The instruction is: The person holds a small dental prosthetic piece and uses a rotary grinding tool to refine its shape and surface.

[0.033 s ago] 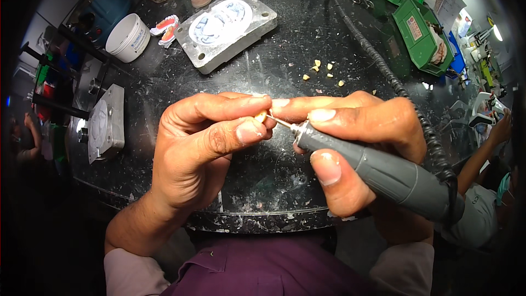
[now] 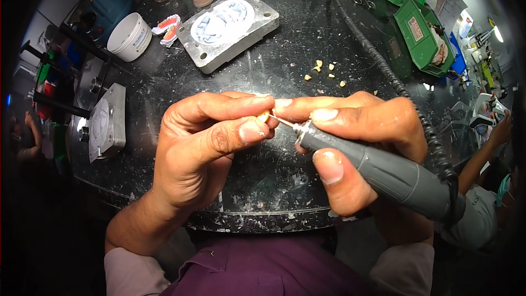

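- Right hand: closed around the grey rotary handpiece in a pen-style grasp, thumb underneath, index finger stretched along the top toward the nose. The thin metal bur projects from the nose toward the left.
- Left hand: pinched shut on a small yellowish tooth piece, held between thumb and index fingertip. Most of the piece is hidden by the fingertips; only a sliver shows.
- Location of the workpiece: above the near edge of the dark bench, between the two hands, with the bur tip touching or just beside it; which one cannot be told.
- Handling judgement: the piece looks very light, rigid and probably brittle, and small enough to slip out. Take it by its flanks with the fingertips, leaving only the worked face exposed. The index fingertips of both hands meet, which likely steadies the tool.
- The handpiece looks stiff and moderately weighted; its ribbed black cable trails back across the bench.
- Mid bench: several loose yellowish fragments lie well apart from the hands.
- Left side: a grey metal flask half.
- Far bench: a second metal flask with pale moulded material, a pink denture part just beside it, a white tub, and green trays at right.
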Motion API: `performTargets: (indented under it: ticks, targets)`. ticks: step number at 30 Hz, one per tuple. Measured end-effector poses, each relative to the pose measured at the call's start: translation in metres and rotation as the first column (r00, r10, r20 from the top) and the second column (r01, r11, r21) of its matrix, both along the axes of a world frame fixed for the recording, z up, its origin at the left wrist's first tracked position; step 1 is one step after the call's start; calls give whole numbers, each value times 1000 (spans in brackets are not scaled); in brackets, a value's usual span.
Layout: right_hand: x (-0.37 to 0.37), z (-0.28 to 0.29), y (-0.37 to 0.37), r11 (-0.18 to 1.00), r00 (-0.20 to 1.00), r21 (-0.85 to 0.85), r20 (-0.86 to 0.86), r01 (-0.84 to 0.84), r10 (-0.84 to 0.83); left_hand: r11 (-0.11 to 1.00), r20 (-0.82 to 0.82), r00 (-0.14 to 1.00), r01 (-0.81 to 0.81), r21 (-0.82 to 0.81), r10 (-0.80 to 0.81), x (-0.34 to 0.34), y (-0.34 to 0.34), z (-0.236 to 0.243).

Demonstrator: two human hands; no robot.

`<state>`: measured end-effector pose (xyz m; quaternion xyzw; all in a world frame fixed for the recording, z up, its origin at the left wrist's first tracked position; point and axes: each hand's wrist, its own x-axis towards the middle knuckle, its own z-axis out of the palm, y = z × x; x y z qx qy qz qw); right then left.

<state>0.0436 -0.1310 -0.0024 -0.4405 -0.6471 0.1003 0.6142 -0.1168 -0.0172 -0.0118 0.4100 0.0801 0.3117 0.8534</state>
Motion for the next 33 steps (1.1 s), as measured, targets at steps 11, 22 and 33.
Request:
performTargets:
  ticks: [11, 22, 33]
  targets:
    - [6, -3, -13, 994, 997, -100, -53, 52, -58, 995, -35, 996, 89, 39, -88, 8, -1, 2]
    - [-9, 6, -5, 991, 1000, -137, -18, 10, -13, 997, -10, 997, 76, -25, -76, -7, 2, 6]
    - [5, 4, -3, 999, 994, 27, 103, -36, 33, 997, 54, 996, 70, -43, -67, 2, -3, 2]
